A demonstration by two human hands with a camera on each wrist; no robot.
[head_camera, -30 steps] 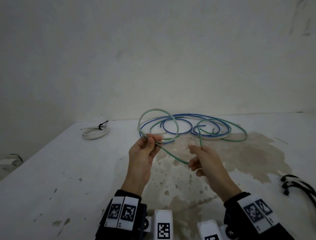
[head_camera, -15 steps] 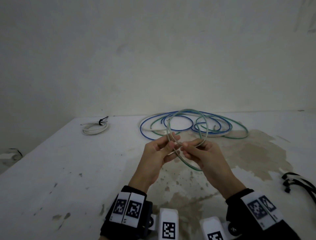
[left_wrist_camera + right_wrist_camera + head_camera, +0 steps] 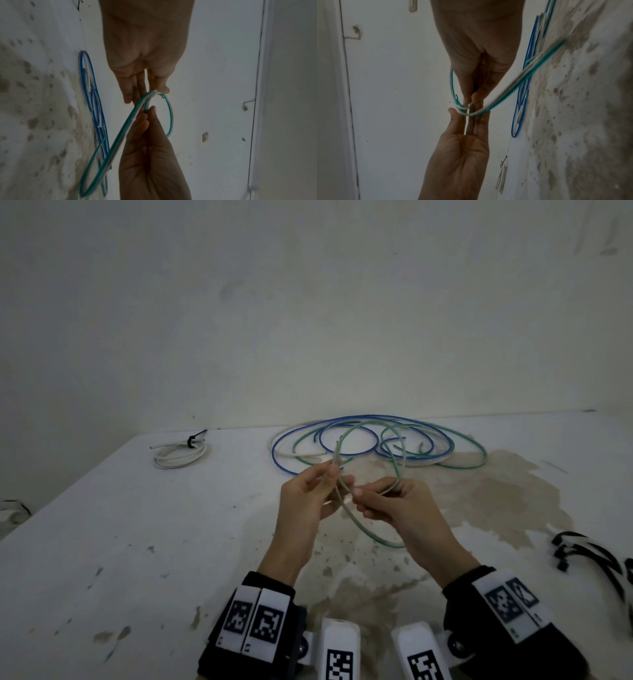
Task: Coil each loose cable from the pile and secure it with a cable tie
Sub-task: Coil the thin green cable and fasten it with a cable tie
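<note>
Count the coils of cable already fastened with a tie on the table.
1: the white coil with a black tie lies at the table's far left. The dark bundle at the right edge is too cut off to judge.

Glossy plastic-sheathed cable [image 3: 373,537]; matt, stained table [image 3: 137,542]

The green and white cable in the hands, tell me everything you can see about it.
The green and white cable is thin, flat and plastic-looking, with a green stripe beside a white one. It is bent into loose loops held above the table. The left hand and the right hand pinch it where the loops cross. One cut end sticks up past the left fingers; the rest trails back to the pile, among the blue cable.
</note>
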